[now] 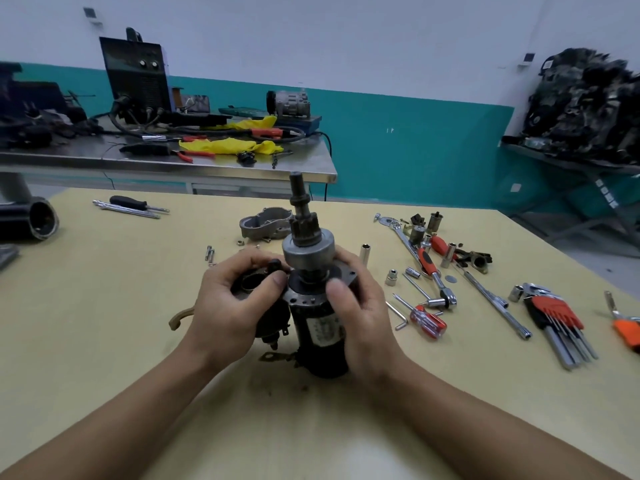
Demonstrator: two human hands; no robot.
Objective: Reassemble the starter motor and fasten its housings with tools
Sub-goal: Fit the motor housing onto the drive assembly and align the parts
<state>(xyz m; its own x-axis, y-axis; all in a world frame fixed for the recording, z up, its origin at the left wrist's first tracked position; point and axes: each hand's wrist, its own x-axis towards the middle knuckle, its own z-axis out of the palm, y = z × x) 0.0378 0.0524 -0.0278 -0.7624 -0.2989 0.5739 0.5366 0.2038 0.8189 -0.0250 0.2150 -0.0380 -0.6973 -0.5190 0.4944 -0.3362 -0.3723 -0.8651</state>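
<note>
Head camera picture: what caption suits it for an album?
Left hand and right hand grip an upright starter motor on the table, grey housing behind, ratchet and hex keys alongside.

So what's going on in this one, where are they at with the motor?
A person holds the starter motor upright on the table, its pinion shaft pointing up. The left hand grips the black solenoid at its side, and the right hand grips its body. The grey end housing lies on the table behind, not yet fitted. The ratchet, sockets and hex keys lie untouched to the right.
</note>
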